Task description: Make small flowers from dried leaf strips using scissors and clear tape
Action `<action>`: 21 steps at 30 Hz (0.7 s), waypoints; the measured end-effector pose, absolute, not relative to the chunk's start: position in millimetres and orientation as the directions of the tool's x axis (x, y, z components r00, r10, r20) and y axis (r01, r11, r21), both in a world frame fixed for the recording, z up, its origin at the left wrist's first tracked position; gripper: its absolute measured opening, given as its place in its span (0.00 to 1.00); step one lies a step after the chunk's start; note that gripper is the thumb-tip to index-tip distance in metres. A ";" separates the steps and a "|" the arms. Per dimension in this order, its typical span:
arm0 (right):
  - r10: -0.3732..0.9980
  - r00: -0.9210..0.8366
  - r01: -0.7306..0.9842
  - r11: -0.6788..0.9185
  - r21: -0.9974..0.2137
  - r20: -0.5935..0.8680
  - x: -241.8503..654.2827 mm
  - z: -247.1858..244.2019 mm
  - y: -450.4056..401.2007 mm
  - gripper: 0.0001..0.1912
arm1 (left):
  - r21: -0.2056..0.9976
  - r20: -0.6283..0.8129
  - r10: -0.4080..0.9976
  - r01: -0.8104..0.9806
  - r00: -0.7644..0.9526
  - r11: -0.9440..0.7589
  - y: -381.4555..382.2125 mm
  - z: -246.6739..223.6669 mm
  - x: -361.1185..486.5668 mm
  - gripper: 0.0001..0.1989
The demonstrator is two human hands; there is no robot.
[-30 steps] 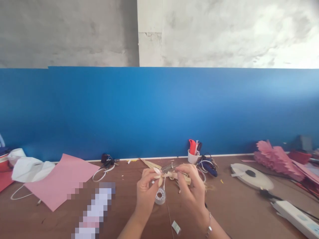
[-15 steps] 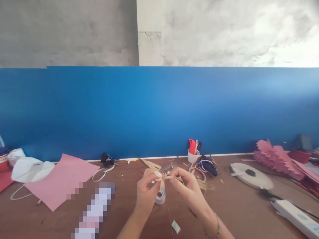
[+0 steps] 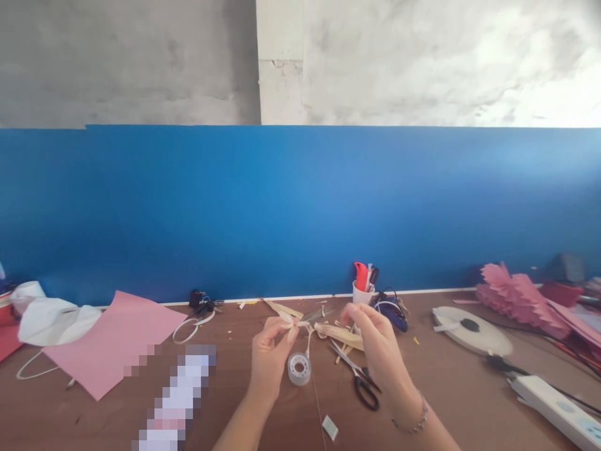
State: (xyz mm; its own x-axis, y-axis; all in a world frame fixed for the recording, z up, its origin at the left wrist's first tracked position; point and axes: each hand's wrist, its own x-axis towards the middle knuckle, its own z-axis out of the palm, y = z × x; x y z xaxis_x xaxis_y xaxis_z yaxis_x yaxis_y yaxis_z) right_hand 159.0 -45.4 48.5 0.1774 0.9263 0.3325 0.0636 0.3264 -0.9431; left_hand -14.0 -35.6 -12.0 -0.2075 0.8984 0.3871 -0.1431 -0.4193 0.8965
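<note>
Right hand shifted rightward; left hand apparently pinches pale strips

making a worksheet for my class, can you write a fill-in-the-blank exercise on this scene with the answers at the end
The pale piece is pinched by the ____.
The scissors lie to the ____ of the roll of tape.
Around the right wrist is a ____.
The white cup stands in front of the ____ partition.

Missing words: left hand; right; bracelet; blue.

The left hand pinches a pale petal-like piece; 1 tape roll and scissors lie nearby.
</note>
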 end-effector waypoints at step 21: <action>0.887 0.328 -0.032 0.356 -0.934 0.326 186.7 41.2 -27.7 0.16 | 0.936 0.177 0.927 -0.236 -0.330 -0.262 -25.9 -18.8 -22.9 0.13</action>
State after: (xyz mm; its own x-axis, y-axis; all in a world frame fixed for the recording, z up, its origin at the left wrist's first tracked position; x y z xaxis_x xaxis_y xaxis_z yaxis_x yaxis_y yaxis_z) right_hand 186.7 -27.7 41.2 0.3277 0.8866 0.3265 -0.0320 0.3557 -0.9340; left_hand -22.9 -25.9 -18.8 -0.3299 0.9274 0.1765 -0.2358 -0.2620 0.9358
